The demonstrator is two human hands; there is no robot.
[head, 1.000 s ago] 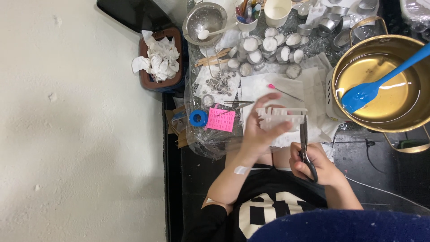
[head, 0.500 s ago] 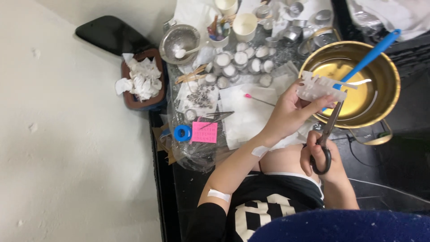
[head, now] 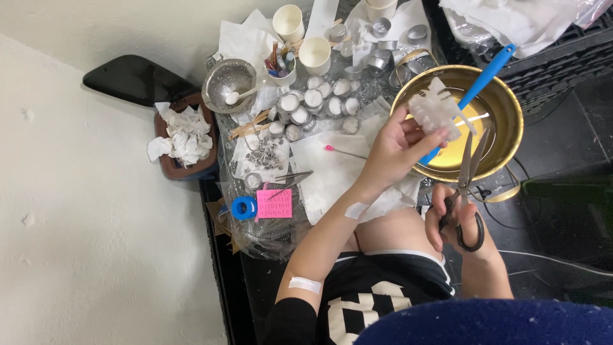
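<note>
My left hand (head: 396,150) holds a white, lumpy, branched piece of wax-like material (head: 436,114) up over the rim of a gold metal bowl (head: 504,137). My right hand (head: 456,223) grips black-handled scissors (head: 467,185), blades pointing up toward the white piece and slightly parted. A blue spatula (head: 486,76) leans in the bowl, which holds yellowish liquid. My forearm carries two adhesive bandages.
Several small round tins (head: 313,102) with white filling sit on the plastic-covered table, beside paper cups (head: 315,54), a metal sieve (head: 228,80), tweezers (head: 287,182), a pink sticky note (head: 274,204), blue tape roll (head: 244,207) and a brown tray of crumpled tissues (head: 182,137). Black crate at right.
My left hand has carried the white piece to the right, from over the table to over the gold bowl. The scissors followed, and the view shifted.
</note>
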